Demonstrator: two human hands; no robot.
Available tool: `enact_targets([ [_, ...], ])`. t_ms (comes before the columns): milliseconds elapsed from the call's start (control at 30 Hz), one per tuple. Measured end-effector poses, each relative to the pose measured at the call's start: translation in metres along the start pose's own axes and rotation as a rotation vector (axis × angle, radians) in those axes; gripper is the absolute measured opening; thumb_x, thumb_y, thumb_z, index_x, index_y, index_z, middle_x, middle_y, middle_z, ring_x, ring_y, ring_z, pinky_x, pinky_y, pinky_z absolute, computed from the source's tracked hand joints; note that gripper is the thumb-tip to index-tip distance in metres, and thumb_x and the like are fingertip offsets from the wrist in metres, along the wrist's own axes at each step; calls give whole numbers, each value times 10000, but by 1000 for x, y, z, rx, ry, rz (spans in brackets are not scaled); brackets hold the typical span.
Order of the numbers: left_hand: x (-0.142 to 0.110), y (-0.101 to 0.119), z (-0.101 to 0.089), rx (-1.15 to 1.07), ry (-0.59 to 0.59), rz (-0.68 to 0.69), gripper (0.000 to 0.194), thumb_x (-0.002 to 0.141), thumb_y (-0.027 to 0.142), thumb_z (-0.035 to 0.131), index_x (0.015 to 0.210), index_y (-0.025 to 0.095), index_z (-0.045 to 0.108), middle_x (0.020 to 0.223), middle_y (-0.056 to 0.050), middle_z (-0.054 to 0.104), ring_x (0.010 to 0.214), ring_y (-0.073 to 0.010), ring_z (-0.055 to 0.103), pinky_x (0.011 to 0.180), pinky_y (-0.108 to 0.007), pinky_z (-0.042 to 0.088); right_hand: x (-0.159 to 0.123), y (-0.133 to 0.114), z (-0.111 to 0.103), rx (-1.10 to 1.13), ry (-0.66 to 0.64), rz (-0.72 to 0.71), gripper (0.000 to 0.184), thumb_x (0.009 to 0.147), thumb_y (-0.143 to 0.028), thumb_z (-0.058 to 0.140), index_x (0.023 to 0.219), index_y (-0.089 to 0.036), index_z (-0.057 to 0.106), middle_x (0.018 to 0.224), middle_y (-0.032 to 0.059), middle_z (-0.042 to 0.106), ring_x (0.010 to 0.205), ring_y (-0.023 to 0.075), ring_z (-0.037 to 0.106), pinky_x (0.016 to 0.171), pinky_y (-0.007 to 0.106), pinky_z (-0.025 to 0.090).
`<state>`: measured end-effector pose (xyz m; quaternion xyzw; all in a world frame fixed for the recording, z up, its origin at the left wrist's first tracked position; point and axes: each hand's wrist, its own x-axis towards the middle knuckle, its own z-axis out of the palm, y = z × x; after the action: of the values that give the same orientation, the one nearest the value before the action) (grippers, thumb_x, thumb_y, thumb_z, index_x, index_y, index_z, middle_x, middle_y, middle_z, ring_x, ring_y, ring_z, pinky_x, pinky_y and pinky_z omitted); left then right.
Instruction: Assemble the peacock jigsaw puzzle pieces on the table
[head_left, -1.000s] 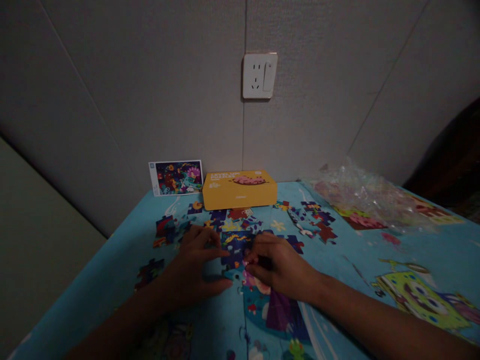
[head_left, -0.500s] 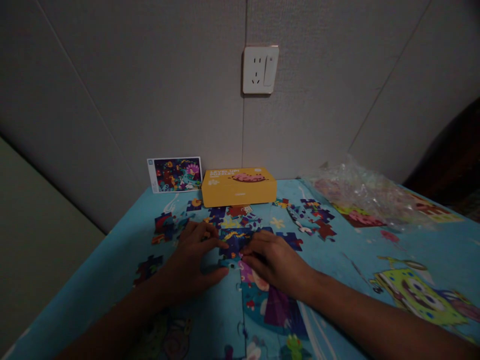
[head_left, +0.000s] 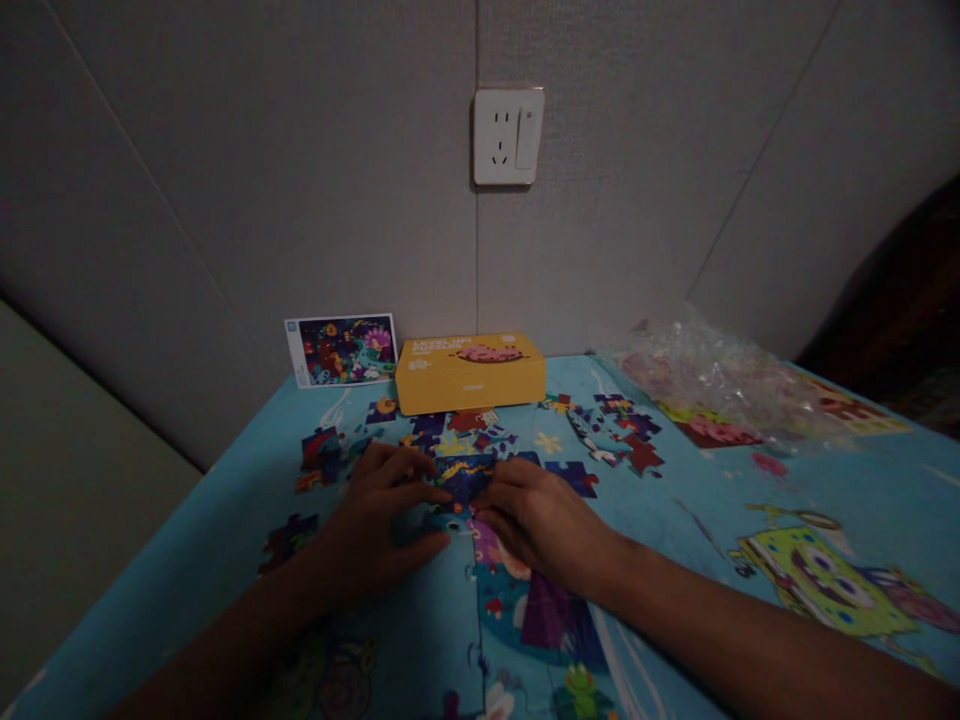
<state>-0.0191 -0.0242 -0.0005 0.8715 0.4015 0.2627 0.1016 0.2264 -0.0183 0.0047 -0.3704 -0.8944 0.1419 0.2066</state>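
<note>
My right hand [head_left: 536, 515] is closed in a pinch at the edge of a dark blue puzzle piece [head_left: 461, 482] with a yellow pattern. That piece lies against the upper end of the joined puzzle section [head_left: 514, 605], which has pink, teal and purple parts. To the left, my left hand [head_left: 386, 510] has thumb and index finger spread, the index tip near the same piece's left edge. Its other fingers are bent, and some loose pieces lie behind them. What exactly lies under the right fingertips is hidden.
A yellow puzzle box [head_left: 471, 375] and a picture card [head_left: 345, 350] stand by the wall. Loose puzzle pieces lie left [head_left: 289, 540] and right [head_left: 637, 430]. Clear plastic wrapping [head_left: 720, 380] sits at the back right on the blue patterned tablecloth [head_left: 697, 560].
The view has shifted slightly, so everything sits a little further left. Both hands keep nearly the same pose around the dark blue puzzle piece.
</note>
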Motion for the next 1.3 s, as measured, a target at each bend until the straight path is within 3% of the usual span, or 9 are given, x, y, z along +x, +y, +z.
enact_targets([
  [167,2,-3,2,-19,19,48,255,807,249,754,1057,294,744,1107,-19,683,1086,-263,484,959,-439,391,0,-3,-3,-27,-15,13,169,947,-150,578,937,-140,746,871,80,665,833,203,632,742,303,497],
  [400,3,-3,1,-3,2,41,238,805,282,777,1042,294,766,1060,-11,719,1048,-261,502,931,-433,403,-1,-2,-1,-20,0,13,174,944,-155,567,939,-148,741,866,77,658,839,202,625,742,301,491],
  [600,4,-2,-1,-25,-29,-4,257,794,322,800,1050,304,776,1035,-15,726,1043,-270,510,922,-442,414,-3,2,3,36,61,30,121,903,-150,610,926,-160,728,841,52,659,826,188,621,750,294,477],
  [967,0,-11,5,15,-40,3,338,734,404,851,1057,336,776,1010,-14,732,1067,-281,504,945,-449,409,-3,-4,-2,23,4,-41,183,901,-144,551,846,-157,725,788,41,626,747,163,582,684,268,432],
  [1300,-2,-8,8,44,-42,-15,302,745,331,846,1038,355,776,1060,-24,697,1166,-308,458,997,-503,376,-3,-3,-5,43,-7,-25,255,843,-119,515,933,-161,749,826,58,664,762,173,604,733,281,463],
])
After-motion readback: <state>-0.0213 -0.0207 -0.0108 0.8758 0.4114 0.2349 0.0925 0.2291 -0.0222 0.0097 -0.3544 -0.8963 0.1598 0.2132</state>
